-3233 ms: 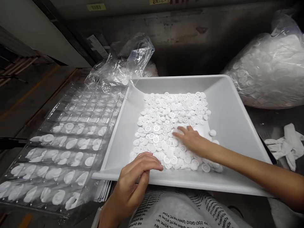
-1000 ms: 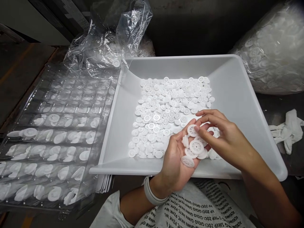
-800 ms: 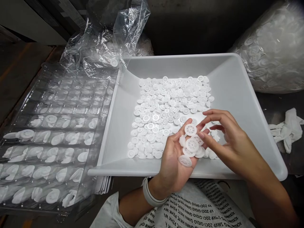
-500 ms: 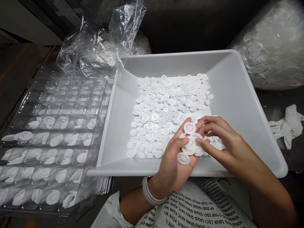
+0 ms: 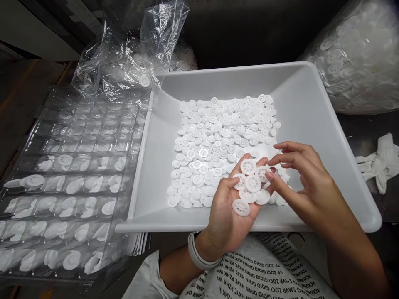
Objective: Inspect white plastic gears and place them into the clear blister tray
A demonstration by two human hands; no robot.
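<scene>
Palm up, my left hand [image 5: 226,207] cups several small white plastic spoked wheels [image 5: 252,183], its thumb resting at their left side. They lie spread and overlapping across the palm and fingers. My right hand [image 5: 307,182] hovers just right of them with thumb and fingers apart. Its thumb tip is close to the rightmost wheel in the palm; whether it touches cannot be told. Below both hands is a pale grey plastic tub [image 5: 314,120], its floor covered with a loose layer of the same kind of wheels [image 5: 199,153].
Left of the tub lies a clear blister tray [image 5: 70,143], with white parts in many pockets. Behind it is a crumpled clear bag [image 5: 124,70] with wheels. A large full bag [image 5: 358,62] stands at the back right, and a white glove [image 5: 382,162] lies below it.
My right hand has drawn back a little to the right and its fingers have spread. The wheels in my left palm now lie more spread out, with more of them visible.
</scene>
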